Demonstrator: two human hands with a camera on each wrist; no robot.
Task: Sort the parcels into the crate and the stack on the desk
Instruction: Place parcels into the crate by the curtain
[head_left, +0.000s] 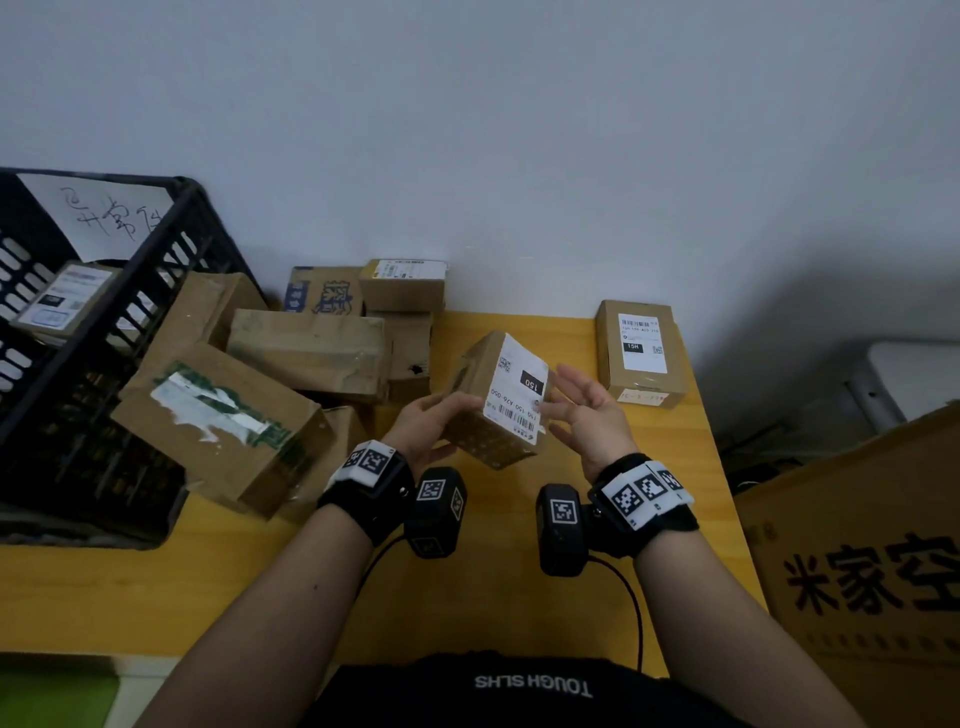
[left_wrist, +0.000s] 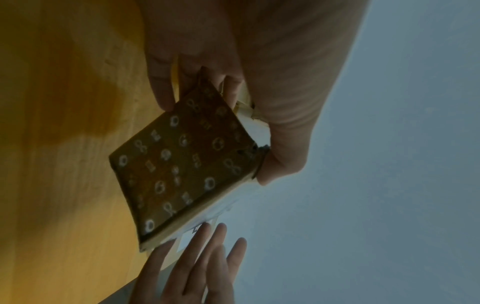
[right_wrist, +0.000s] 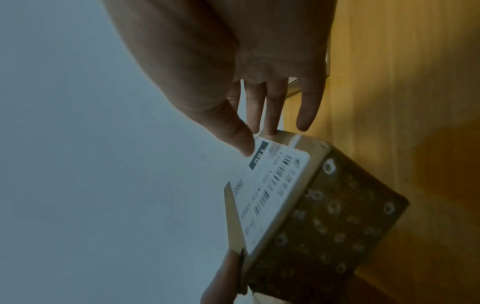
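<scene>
Cardboard parcel (head_left: 498, 400) is being held tilted above the desk (head_left: 519, 545), probably so its label can be read; the left hand (head_left: 434, 423) is gripping one end, while the right hand (head_left: 584, 410) is touching the other with fingers spread.

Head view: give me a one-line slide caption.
Left hand grips a labelled parcel above the desk; open right hand touches its label.

Head camera looks down on the desk (head_left: 519, 545); both wrist cameras sit close above it, sharing the held parcel (head_left: 498, 400).
</scene>
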